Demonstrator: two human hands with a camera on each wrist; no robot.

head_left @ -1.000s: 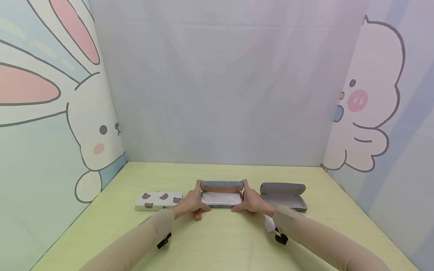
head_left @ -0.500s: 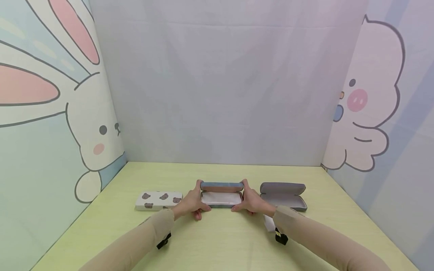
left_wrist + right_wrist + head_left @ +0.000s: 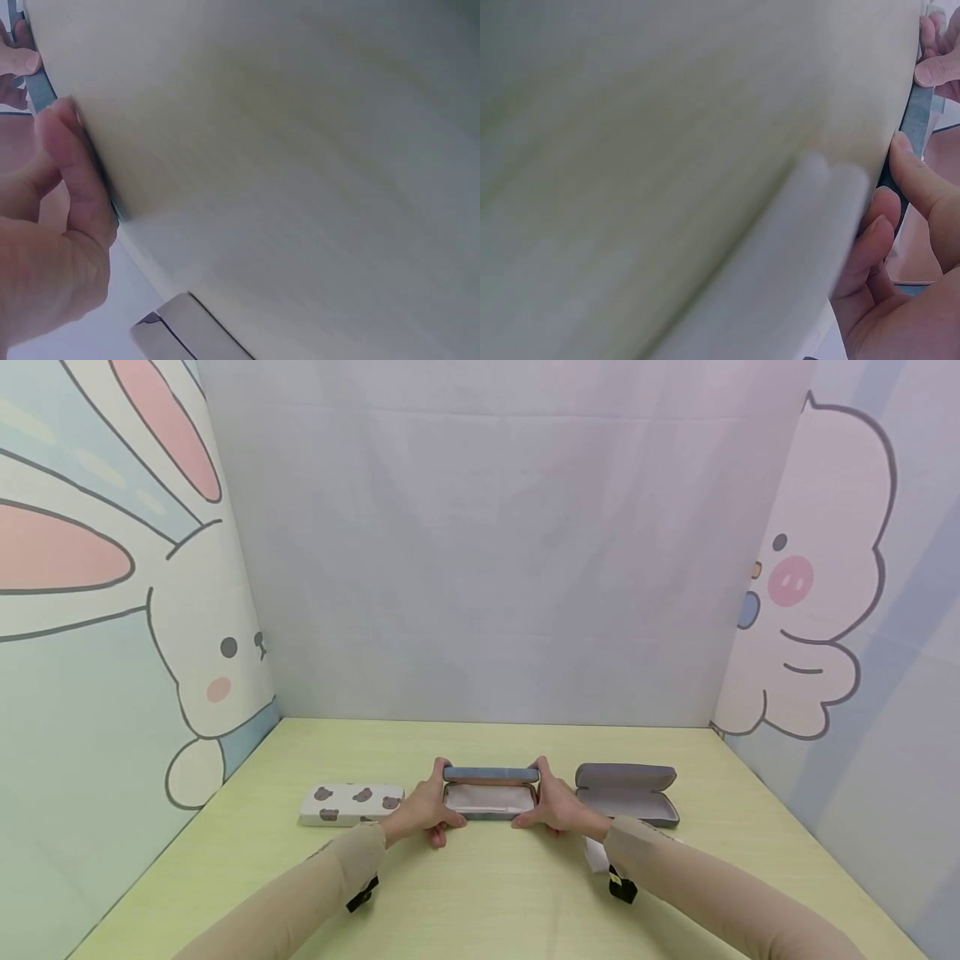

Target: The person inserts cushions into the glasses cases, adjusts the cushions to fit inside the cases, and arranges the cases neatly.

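Observation:
A blue glasses case (image 3: 491,816) stands on the table in the middle of the head view, its hinged lid (image 3: 491,774) partly raised. Whitish material, cloth or lining, shows inside. My left hand (image 3: 426,804) grips the case's left end, thumb at the front edge and fingers up by the lid. At the opposite end my right hand (image 3: 557,804) holds it the same way. In the right wrist view, the right thumb and fingers (image 3: 883,236) press along the dark blue edge (image 3: 916,116). The left wrist view has the left hand (image 3: 56,247) at that edge.
To the left lies a white case with brown bear prints (image 3: 345,804), lid down. A grey glasses case (image 3: 628,802) stands open on the right. Partly under the right forearm is a white object (image 3: 596,855), blurred up close in the right wrist view. A curtain hangs behind.
The blue case's lid has tilted a little further down and forward, showing more of its outer top. Both hands keep their places at the ends; the other cases have not moved.

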